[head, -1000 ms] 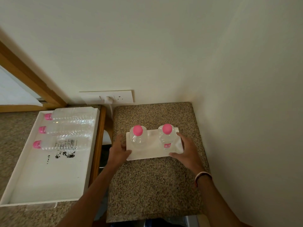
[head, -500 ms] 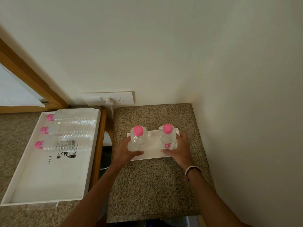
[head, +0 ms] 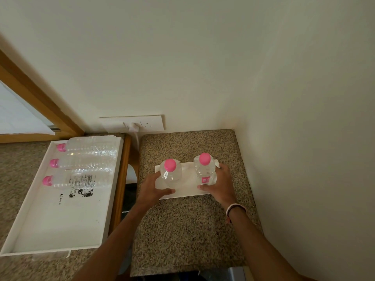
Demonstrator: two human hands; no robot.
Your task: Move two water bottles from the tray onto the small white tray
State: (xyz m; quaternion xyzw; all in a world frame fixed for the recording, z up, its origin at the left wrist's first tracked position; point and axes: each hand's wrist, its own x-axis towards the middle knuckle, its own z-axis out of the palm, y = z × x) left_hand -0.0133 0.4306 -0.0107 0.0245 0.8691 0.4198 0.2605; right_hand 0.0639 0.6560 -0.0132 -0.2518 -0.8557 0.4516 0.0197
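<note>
A speckled granite counter in the corner carries a small white tray; the lower counter alongside carries a large white tray.

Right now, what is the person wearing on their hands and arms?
Both forearms are bare, with no sleeves in view. The left hand has no glove or visible jewellery. Behind the right hand, the wrist carries a thin pale band with a darker strand alongside. No markings are visible.

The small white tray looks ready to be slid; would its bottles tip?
Possibly: both bottles stand upright and tall on the small white tray. Their clear plastic looks smooth, so likely slippery.
</note>
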